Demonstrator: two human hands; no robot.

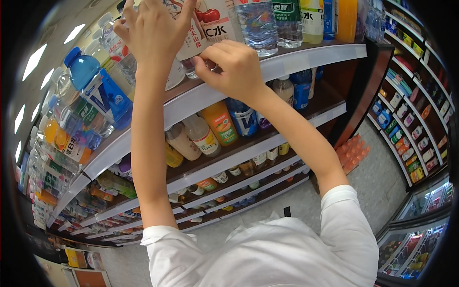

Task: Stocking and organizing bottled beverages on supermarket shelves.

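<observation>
You are in a shop: drinks (201, 135) line the tiered shelves (306, 60) before you, packaged goods (402, 112) fill a rack (390, 149), and lit coolers (417, 216) stand nearby

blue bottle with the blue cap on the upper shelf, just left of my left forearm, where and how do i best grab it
Probably around the labelled middle of the blue bottle, coming from the front over the shelf edge: that side faces you uncovered, and the body is wider than the blue cap. The green-labelled bottle beside it crowds its left.
</observation>
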